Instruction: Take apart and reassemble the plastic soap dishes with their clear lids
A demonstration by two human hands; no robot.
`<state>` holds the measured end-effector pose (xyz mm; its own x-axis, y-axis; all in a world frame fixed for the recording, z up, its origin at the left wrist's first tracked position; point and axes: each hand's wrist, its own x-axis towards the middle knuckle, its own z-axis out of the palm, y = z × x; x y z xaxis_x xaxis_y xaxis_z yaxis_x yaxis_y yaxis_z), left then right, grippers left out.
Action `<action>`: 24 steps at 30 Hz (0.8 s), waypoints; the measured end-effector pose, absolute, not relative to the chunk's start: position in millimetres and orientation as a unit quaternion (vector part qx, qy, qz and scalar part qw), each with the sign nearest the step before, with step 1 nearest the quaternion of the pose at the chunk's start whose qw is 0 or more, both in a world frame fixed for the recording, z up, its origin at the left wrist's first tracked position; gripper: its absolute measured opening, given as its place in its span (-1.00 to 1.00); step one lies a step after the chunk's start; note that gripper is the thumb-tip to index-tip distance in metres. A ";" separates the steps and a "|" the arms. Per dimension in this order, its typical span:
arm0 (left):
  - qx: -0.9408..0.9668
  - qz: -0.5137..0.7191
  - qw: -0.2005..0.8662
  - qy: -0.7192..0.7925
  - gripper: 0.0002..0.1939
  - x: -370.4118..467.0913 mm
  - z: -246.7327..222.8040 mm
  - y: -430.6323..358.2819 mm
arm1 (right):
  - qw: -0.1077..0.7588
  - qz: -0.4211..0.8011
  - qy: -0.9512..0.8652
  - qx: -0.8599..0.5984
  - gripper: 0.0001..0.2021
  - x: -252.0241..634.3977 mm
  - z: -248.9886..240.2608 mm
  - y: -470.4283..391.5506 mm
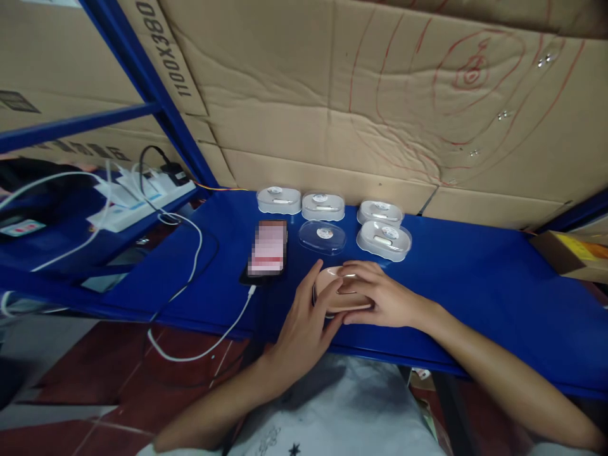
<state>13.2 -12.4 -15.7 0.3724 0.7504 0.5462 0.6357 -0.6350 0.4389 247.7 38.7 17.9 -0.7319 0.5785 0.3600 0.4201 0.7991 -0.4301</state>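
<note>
A pale pink oval case [332, 285] lies on the blue shelf [475, 285] near its front edge. My left hand [304, 326] grips its left side with thumb and fingers. My right hand [380, 297] covers its top and right side. Just behind stand several clear plastic oval packs: one at the far left [278, 199], one beside it [323, 206], an open clear lid [322, 236], and two at the right [380, 212] [384, 240].
A phone [267, 249] lies left of the case with a white cable [199, 253] plugged in. A white power strip [137, 196] sits at the left. Cardboard [380, 95] forms the back wall. A blue rack post [147, 82] slants at upper left.
</note>
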 end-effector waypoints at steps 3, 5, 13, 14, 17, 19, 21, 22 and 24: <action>0.818 0.384 0.053 0.424 -0.44 13.4 -15.5 -13.8 | 0.250 0.167 -0.915 -0.268 -0.53 248.6 19.9 41.0; 0.809 0.406 0.045 0.423 -0.49 13.9 -15.5 -15.1 | 0.265 0.173 -0.910 -0.269 -0.64 250.5 22.5 41.9; 0.874 0.319 0.011 0.366 -0.75 15.2 -9.5 -14.8 | 0.373 0.133 -0.843 -0.365 -0.80 259.8 34.9 48.3; 0.875 0.296 0.016 0.383 -0.79 15.6 -9.3 -12.8 | 0.381 0.125 -0.839 -0.368 -0.81 260.2 36.0 48.1; 0.847 0.272 0.013 0.456 -0.57 16.6 -12.6 -6.3 | 0.388 0.104 -0.845 -0.354 -0.80 260.0 37.0 45.4; 0.833 0.286 0.012 0.474 -0.37 16.6 -16.7 -3.9 | 0.378 0.084 -0.861 -0.331 -0.78 259.0 35.2 43.3; 0.834 0.302 0.042 0.460 -0.26 15.3 -19.3 -4.1 | 0.365 0.072 -0.876 -0.308 -0.75 257.6 32.6 41.5; 0.833 0.312 0.069 0.451 -0.23 14.1 -19.3 -4.9 | 0.361 0.071 -0.880 -0.300 -0.74 256.8 31.5 40.7; 0.818 0.347 0.133 0.439 -0.24 10.2 -16.6 -6.6 | 0.358 0.078 -0.883 -0.292 -0.73 255.3 30.9 38.6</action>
<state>10.2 -6.6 -16.6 0.3744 0.8101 0.4511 0.6251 -0.5799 0.5225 255.3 38.6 30.9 -0.5729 0.5720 0.5871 0.4609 0.8171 -0.3464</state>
